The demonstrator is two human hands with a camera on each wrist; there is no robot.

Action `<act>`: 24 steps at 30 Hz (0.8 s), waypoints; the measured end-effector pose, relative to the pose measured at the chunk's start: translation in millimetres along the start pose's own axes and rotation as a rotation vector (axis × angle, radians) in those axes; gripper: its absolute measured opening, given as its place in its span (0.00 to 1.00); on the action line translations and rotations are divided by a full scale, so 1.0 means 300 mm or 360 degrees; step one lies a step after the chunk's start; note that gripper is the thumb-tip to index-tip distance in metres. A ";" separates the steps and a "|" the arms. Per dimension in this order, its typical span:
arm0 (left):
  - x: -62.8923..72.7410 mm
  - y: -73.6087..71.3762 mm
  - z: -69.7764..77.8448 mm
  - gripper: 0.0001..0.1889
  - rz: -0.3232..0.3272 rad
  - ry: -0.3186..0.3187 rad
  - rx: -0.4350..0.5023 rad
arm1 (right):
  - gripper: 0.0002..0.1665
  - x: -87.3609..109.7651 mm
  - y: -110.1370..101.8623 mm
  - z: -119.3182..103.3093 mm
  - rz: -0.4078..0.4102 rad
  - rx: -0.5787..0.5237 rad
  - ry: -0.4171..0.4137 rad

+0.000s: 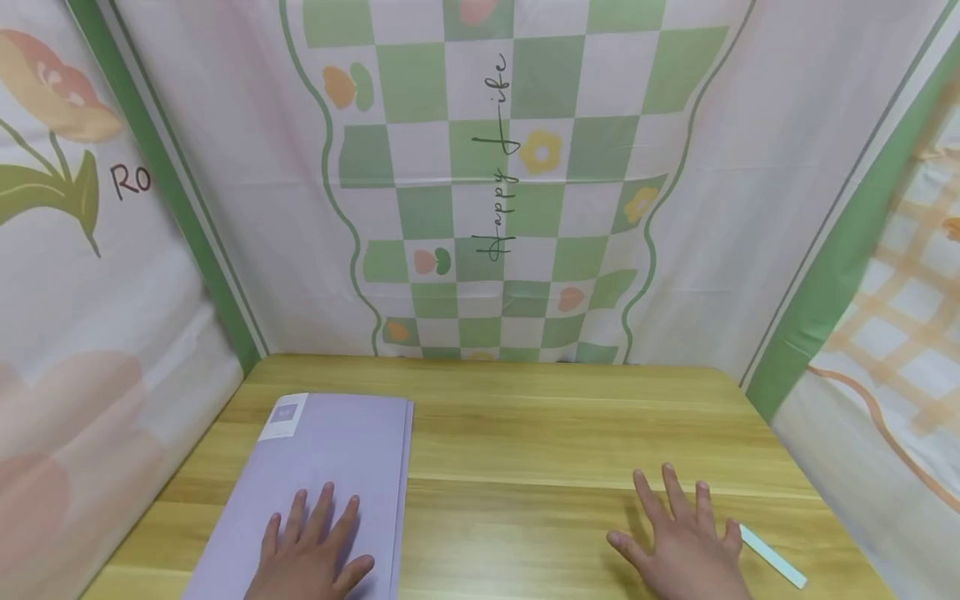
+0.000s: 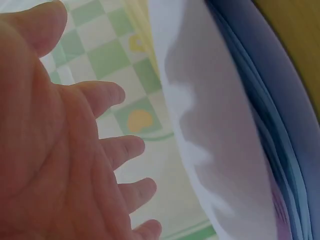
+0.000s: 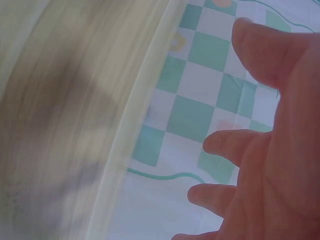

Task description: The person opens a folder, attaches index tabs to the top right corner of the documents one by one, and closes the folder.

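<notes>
On the left of the table lies a light purple folder (image 1: 330, 450) with a white label (image 1: 283, 415) at its far left corner. My left hand (image 1: 303, 558) is spread over it, palm down, and the left wrist view catches the fingers' shadow on the cover. Edge-on in that view, the folder (image 2: 210, 115) shows bluish layers inside. Over the bare wood on the right, my right hand (image 1: 686, 550) has its fingers fanned out and holds nothing. Just beside its little finger is a slim pale mint strip (image 1: 774, 558), partly hidden behind the hand.
The wooden table (image 1: 525, 450) has rounded far corners. Behind it hangs a cloth (image 1: 480, 183) with green and white checks and flowers. More printed cloth encloses the left (image 1: 90, 375) and right (image 1: 892, 333) sides, close to the table's edges.
</notes>
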State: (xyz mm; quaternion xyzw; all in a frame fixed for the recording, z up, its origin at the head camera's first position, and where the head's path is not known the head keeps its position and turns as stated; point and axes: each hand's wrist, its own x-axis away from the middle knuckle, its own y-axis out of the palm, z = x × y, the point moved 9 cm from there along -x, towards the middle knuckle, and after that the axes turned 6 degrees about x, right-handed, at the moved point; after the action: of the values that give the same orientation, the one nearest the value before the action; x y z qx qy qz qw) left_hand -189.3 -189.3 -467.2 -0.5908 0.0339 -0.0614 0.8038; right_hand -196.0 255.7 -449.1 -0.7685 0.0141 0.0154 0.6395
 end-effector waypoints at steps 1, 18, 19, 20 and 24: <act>0.000 -0.005 -0.013 0.45 0.0002 -0.0005 -0.0005 | 0.59 0.000 -0.001 0.002 0.0003 0.0002 0.0000; 0.021 -0.050 -0.324 0.54 -0.0327 -0.0376 0.0034 | 0.60 0.004 0.016 0.091 -0.0104 0.0008 0.0088; 0.020 -0.049 -0.333 0.53 -0.0353 -0.0370 0.0028 | 0.60 0.004 0.019 0.095 -0.0113 0.0008 0.0089; 0.018 -0.049 -0.339 0.52 -0.0376 -0.0359 0.0019 | 0.61 0.003 0.021 0.099 -0.0123 0.0004 0.0089; 0.004 -0.053 -0.345 0.49 -0.0393 -0.0279 0.0005 | 0.61 0.002 0.025 0.115 -0.0149 -0.0014 0.0096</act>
State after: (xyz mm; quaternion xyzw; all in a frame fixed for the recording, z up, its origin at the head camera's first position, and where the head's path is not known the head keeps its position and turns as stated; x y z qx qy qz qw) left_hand -202.2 -292.1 -483.0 -0.5924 -0.1095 -0.1081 0.7908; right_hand -195.9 288.4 -462.8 -0.7713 -0.0028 -0.0378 0.6354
